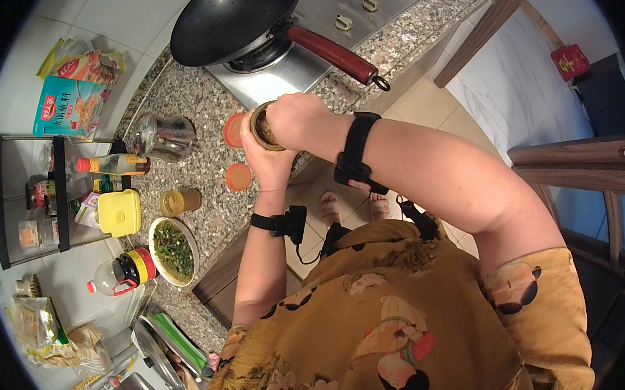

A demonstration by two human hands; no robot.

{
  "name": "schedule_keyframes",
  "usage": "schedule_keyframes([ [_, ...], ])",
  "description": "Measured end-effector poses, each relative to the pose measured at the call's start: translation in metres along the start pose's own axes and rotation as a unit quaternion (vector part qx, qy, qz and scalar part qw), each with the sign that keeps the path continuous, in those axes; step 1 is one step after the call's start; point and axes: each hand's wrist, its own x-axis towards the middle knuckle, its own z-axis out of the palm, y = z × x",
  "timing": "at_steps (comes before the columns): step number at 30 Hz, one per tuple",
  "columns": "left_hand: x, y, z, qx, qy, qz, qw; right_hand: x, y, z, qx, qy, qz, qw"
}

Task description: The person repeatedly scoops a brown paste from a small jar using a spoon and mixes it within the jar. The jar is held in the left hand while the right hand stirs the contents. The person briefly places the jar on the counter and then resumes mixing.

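Observation:
My left hand [268, 165] is wrapped around a small jar or cup [260, 131] above the granite counter, with a dark, grainy content visible inside its rim. My right hand [301, 121] is curled at the jar's mouth; its fingertips and anything between them are hidden. Two round reddish lids, one [238, 177] near my left wrist and one [233, 129] partly behind the jar, lie on the counter. A small glass jar with a yellowish lid [172, 203], a white bowl of chopped greens [195, 257] and a larger clear glass jar [175, 137] are farther left.
A black wok [221, 20] sits on the gas hob, its red handle [330, 52] reaching past the counter edge. Seasoning bottles, a yellow box [120, 213] and a black-framed rack [57, 193] line the wall. A dark sauce bottle [133, 272] is beside the bowl.

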Motion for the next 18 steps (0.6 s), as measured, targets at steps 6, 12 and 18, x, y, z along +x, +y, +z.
schedule_keyframes([
  [6,0.0008,-0.0025,-0.0025,-0.013,-0.012,-0.004,1.0,0.0001,-0.0013,-0.0066,-0.001,-0.05,0.008,0.999],
  [12,-0.0021,-0.0017,-0.006,0.003,-0.015,0.001,1.0,-0.0002,-0.0044,-0.0077,0.014,-0.052,0.016,0.998],
  [18,-0.0031,0.0041,-0.005,0.016,-0.024,-0.005,1.0,-0.0039,-0.0011,-0.0102,0.017,-0.071,0.041,0.997],
])
